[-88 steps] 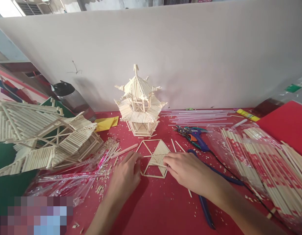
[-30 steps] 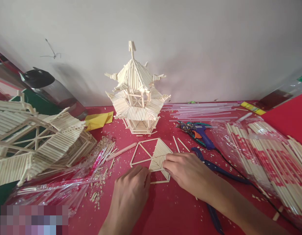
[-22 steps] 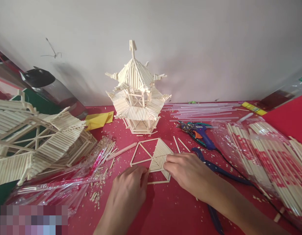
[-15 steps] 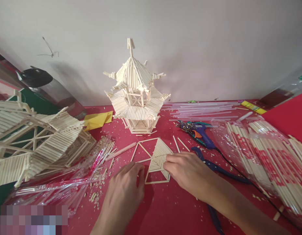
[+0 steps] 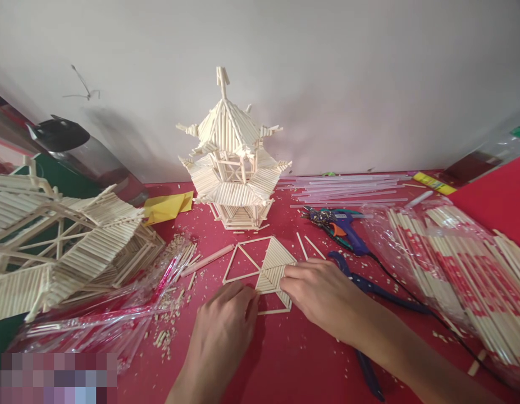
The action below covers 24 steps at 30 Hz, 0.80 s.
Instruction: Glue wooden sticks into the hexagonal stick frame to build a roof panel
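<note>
On the red table lies a flat hexagonal stick panel [image 5: 272,275]. Its right-hand sections are filled with thin wooden sticks laid side by side, while the left ones are bare outlines. My left hand [image 5: 224,317] is over the panel's lower-left edge with fingers curled; its fingertips are hidden and I cannot make out what they hold. At the panel's right edge my right hand [image 5: 314,287] grips the sticks, fingers together and partly hiding that side. Just behind stands a stick pagoda model [image 5: 230,134], upright, with two tiers of roofs.
A second stick model [image 5: 74,241] lies at left beside plastic wrappers [image 5: 95,322]. At right are a glue gun [image 5: 348,227], blue-handled pliers [image 5: 369,286] and packs of sticks [image 5: 466,269]. Glue sticks [image 5: 348,188] lie near the wall. Stick offcuts litter the table.
My left hand has moved a little right, onto the panel's lower-left edge, uncovering the outline's left corner. My right hand stays at the right edge. The view has shifted slightly.
</note>
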Tool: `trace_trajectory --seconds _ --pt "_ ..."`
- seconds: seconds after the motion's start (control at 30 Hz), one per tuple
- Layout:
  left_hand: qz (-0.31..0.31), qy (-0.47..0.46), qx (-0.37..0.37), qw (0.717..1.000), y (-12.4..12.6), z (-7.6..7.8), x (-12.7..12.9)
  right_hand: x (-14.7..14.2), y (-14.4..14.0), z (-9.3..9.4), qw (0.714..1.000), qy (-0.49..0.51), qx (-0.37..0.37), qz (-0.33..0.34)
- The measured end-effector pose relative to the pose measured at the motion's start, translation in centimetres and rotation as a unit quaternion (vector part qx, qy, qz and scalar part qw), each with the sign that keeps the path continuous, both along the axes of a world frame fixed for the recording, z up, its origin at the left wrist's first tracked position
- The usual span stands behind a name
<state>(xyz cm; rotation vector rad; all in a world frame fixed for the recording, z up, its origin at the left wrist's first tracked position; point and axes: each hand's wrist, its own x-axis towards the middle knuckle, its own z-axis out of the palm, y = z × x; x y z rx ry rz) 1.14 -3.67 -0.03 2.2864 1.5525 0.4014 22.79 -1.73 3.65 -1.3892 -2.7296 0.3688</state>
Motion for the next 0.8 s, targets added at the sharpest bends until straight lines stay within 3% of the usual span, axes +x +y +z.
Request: trace_trajectory --seconds 0.23,0.53,0.8 --pt "0.006 0.006 -0.006 1.000 -0.05 0.52 0.40 -0.07 -0.18 -0.12 1.000 -0.001 0.004 -0.001" --pt "0.021 -0.049 -0.016 0.998 -0.22 -0.47 0.31 -0.28 -0.30 -0.04 1.000 -0.001 0.007 0.003" --pt "0.044 -0.052 -0.049 0.996 0.19 0.22 0.10 -0.43 -0.52 -0.03 1.000 -0.002 -0.005 0.001"
